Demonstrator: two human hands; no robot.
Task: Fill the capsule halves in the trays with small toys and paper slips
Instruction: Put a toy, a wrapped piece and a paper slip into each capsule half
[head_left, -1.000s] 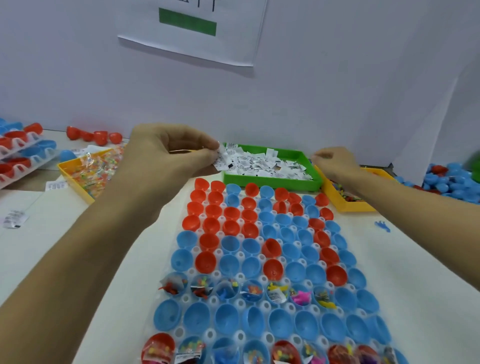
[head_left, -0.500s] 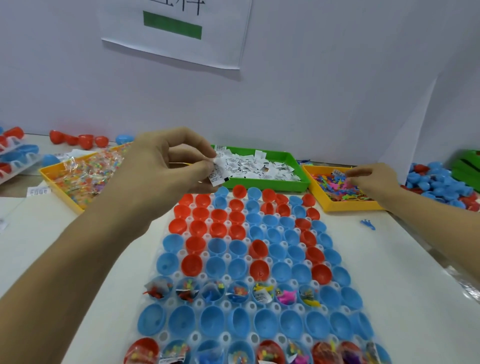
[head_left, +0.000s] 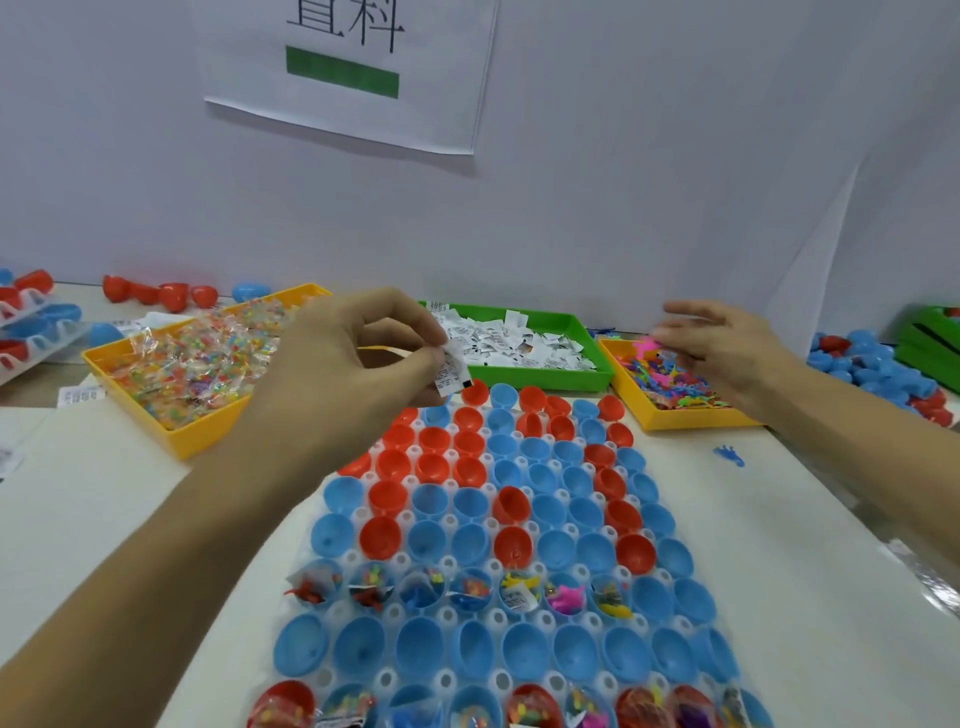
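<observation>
Above the capsule tray, the left hand pinches a paper slip; the blurred right hand seems loosely spread.

Red and blue capsule halves fill a translucent white tray. White paper slips with black print fill a green bin; multicoloured toys fill a yellow bin.

Right hand was motion-blurred over the yellow toy tray at 2 o'clock, so couldn't tell if fingers held anything. Print on the paper slip in the left hand was too small to read. Nearest row of the capsule tray at 6 o'clock was cut off by the bottom edge. Wall sign was cropped at top, approx. half its characters gone.
</observation>
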